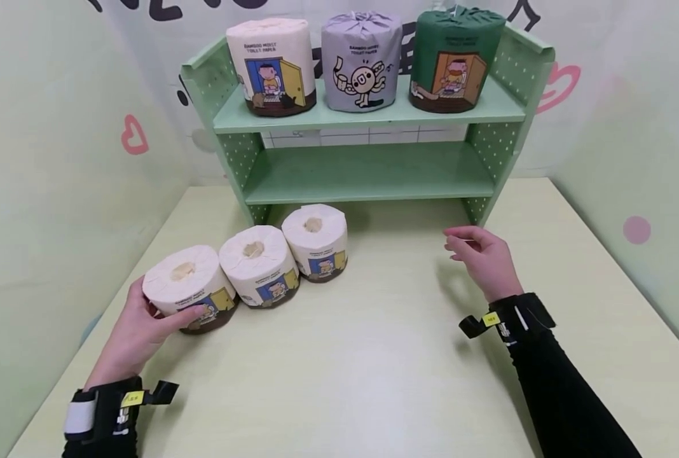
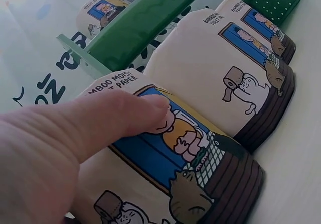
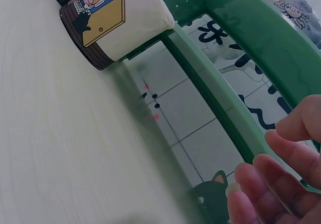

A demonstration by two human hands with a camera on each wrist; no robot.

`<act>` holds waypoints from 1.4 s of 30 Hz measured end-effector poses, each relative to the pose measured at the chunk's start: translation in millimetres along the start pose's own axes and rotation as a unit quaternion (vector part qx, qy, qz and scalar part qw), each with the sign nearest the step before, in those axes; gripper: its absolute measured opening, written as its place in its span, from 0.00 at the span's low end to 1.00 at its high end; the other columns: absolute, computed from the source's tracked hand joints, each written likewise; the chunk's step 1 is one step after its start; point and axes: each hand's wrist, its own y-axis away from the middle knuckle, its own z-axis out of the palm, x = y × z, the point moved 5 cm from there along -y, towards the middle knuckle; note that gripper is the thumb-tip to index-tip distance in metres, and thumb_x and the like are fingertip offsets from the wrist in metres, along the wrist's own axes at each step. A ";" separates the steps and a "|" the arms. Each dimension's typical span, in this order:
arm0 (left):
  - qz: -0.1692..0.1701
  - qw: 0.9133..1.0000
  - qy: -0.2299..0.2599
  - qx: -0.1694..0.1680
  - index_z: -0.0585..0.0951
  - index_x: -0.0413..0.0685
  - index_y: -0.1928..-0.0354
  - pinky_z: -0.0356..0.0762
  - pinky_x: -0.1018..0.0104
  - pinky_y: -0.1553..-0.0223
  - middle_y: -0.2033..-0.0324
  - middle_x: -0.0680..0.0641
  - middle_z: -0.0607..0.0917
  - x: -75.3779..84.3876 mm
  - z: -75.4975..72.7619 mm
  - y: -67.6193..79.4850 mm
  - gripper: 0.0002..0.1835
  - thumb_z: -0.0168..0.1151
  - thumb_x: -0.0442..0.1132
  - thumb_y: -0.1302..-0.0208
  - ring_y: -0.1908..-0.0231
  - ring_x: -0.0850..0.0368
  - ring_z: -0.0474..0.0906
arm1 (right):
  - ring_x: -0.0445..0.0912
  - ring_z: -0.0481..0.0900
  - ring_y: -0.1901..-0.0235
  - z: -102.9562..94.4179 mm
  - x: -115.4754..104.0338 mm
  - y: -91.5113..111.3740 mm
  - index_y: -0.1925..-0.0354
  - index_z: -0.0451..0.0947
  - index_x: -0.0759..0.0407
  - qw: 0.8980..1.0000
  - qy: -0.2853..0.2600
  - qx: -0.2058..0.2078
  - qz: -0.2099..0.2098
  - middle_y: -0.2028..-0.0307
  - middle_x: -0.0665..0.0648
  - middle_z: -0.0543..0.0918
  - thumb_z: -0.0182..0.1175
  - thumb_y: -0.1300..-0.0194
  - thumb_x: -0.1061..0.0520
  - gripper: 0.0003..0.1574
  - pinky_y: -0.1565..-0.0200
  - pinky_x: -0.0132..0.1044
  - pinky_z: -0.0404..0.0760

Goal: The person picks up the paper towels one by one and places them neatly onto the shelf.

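My left hand (image 1: 140, 332) grips the leftmost of three white-wrapped toilet paper rolls (image 1: 182, 284). Its thumb (image 2: 120, 114) lies across the printed front, while the other fingers go round the roll's left side, mostly hidden. This roll stands on the table touching the middle roll (image 1: 257, 270), and the third roll (image 1: 316, 245) stands farther back beside that one. Over the table in front of the shelf's right end is my right hand (image 1: 485, 261), fingers loosely bent, holding nothing. The right wrist view shows that hand (image 3: 281, 174) near the green shelf boards.
A green two-tier shelf (image 1: 368, 172) stands at the back of the table (image 1: 374, 356). Its top board carries a pinkish-white roll (image 1: 273, 67), a lilac roll (image 1: 362, 62) and a dark green roll (image 1: 456, 60). Patterned walls enclose both sides and the back.
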 end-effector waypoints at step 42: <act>0.168 0.941 0.294 0.023 0.62 0.38 0.33 0.80 0.66 0.49 0.39 0.34 0.71 133.5 -7.4 7.8 0.37 0.55 0.09 0.44 0.41 0.41 0.68 | 0.56 0.79 0.55 -7.6 2.1 -4.1 0.48 0.80 0.63 1.000 0.022 -0.003 0.006 0.54 0.57 0.81 0.56 0.25 0.56 0.14 0.58 0.31 0.83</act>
